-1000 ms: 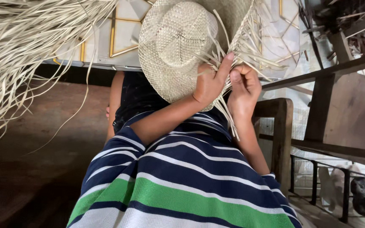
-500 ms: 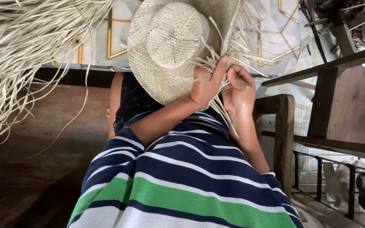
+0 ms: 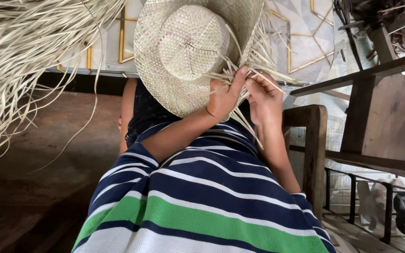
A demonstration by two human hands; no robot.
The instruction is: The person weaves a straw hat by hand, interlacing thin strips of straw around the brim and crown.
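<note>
A pale woven straw hat (image 3: 183, 51) with a round crown rests over my lap, its brim unfinished with loose strands sticking out on the right. My left hand (image 3: 225, 96) grips the brim edge, thumb up along the strands. My right hand (image 3: 264, 97) sits right beside it, fingers pinching the loose straw strands (image 3: 254, 70) at the brim. Both hands touch each other and the hat. I wear a navy, white and green striped shirt (image 3: 202, 197).
A big bundle of loose straw fibres (image 3: 19, 61) hangs at the upper left. A wooden chair arm (image 3: 312, 140) stands right of my right forearm, a wooden bench (image 3: 380, 117) beyond it. Patterned tiled floor (image 3: 301, 42) lies beneath the hat.
The hat has shifted left and turned a little, showing more of the crown. Both hands stayed on the brim edge, working the strands.
</note>
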